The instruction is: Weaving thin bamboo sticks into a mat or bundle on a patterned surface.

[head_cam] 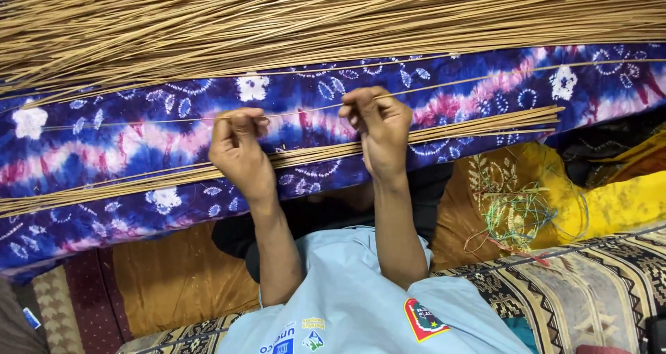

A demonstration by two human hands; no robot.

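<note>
A: Hands, what's each doing?

B: Left hand (239,146) w/ fingers curled in, tips pinching one thin straw stick (305,109). Right hand (378,121) same, fingers bunched, pinching that stick further along. Stick runs betw. both hands & carries on right, slightly uphill across the cloth.

A: Cloth?

B: Tie-dye cloth (139,118), blue/purple w/ pink wavy band & white rings, spread over the person's lap.

A: More sticks around?

B: Yes. Small bundle of sticks (479,125) lies on the cloth just below the hands, slanting low left to high right; both wrists cross over it. Big pile of sticks (277,14) fills the top of view, well above the hands.

A: Right side?

B: Tangle of thin coloured threads (517,215), green/yellow/red, on yellow fabric (624,201), apart from the hands. Patterned mat (590,284) under that, lower right.

A: Person?

B: Light blue shirt (347,305) w/ a badge, forearms bare.
</note>
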